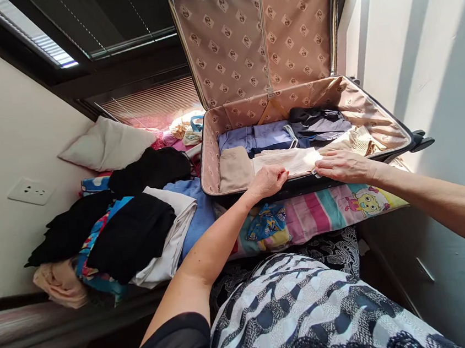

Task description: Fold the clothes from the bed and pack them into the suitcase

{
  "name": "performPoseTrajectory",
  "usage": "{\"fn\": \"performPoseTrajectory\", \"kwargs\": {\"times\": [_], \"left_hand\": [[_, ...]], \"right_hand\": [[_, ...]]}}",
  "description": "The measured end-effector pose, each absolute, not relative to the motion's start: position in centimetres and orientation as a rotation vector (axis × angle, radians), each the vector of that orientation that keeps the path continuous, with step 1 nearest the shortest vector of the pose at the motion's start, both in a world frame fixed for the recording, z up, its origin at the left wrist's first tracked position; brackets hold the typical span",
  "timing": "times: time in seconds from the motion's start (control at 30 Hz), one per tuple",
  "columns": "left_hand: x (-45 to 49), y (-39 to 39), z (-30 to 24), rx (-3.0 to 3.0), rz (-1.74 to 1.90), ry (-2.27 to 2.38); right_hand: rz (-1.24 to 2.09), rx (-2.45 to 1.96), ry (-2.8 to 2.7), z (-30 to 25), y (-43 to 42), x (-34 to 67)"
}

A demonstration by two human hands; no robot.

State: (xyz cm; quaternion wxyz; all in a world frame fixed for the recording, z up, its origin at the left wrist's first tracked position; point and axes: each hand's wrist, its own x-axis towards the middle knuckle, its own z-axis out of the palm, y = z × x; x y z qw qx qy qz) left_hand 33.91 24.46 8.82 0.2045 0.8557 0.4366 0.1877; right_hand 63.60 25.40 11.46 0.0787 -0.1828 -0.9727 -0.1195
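Observation:
An open suitcase with a pink patterned lining lies in front of me, its lid raised at the back. Along its near side a folded white garment lies inside. My left hand is closed, pinching the near edge of this garment. At its right end my right hand grips the garment, thumb low and fingers on top. A folded beige garment is to the left of it. Behind are folded blue-purple clothes and a dark garment. Striped beige cloth lies beyond my right hand.
Piles of black clothes, a white folded cloth and a cushion stand left of the suitcase. Beneath it is a colourful cartoon-print mat. Walls close in on both sides, with a blinded window behind.

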Motion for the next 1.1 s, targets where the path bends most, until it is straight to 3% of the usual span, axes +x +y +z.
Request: {"fn": "performPoseTrajectory", "kwargs": {"times": [0.13,0.3,0.57,1.1], "left_hand": [[34.0,24.3,8.9,2.396,0.494,1.259],[34.1,24.1,9.0,2.414,0.45,1.308],[34.2,23.8,9.2,2.373,0.468,1.362],[34.5,23.4,9.4,2.355,0.5,1.332]], "right_hand": [[-0.647,-0.464,-2.898,11.9,25.2,62.8],[-0.78,-0.525,-2.868,12.1,24.3,62.2],[-0.625,-0.992,-2.93,12.0,23.7,61.7],[-0.717,-1.162,-3.154,12.9,22.2,58.2]]}}
